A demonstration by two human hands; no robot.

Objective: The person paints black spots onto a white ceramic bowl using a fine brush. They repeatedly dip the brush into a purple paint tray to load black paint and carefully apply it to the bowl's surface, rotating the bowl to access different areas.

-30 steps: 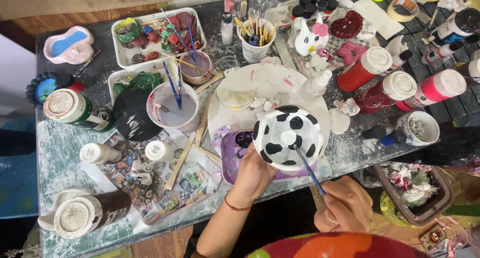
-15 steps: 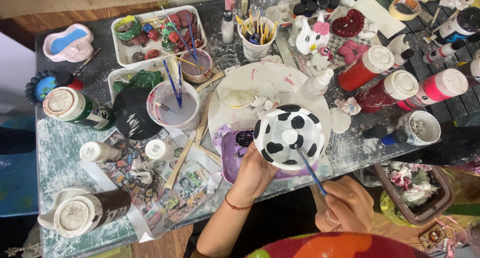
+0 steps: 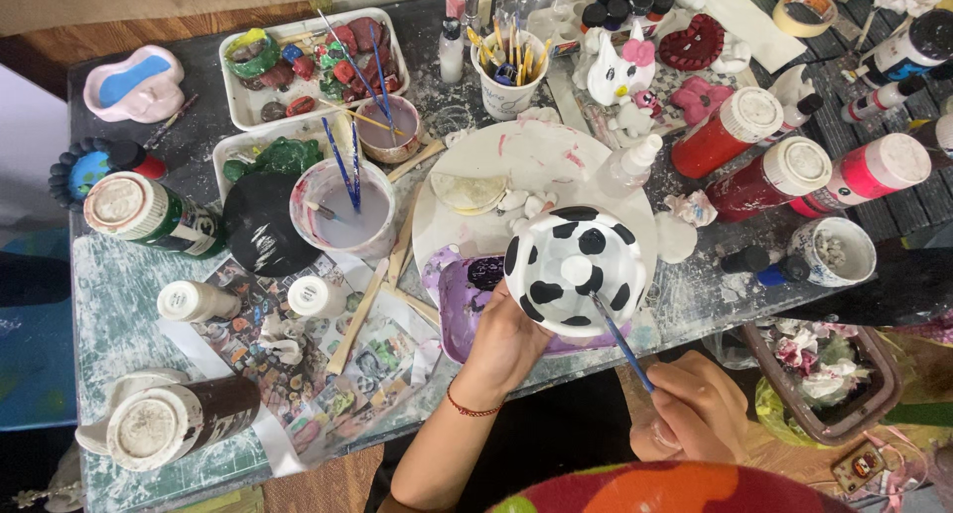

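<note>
my left hand holds up a round white bowl with black cow spots. my fingers wrap around its near left side, so the hand is closed on it. a red string bracelet sits on that wrist. my right hand is closed around a thin blue paintbrush. the brush tip touches the near right part of the bowl.

the bowl is over the near middle of the messy table, above a purple tray. just behind it lies a big white plate with pink smears. to the left is a cup of cloudy water with blue brushes standing in it, and next to that a black round lid. to the right lie a red paint bottle, a dark red one and a pink paint bottle. far back stands a white cup full of brushes, and just right of it a white cat figure with a pink bow.
</note>
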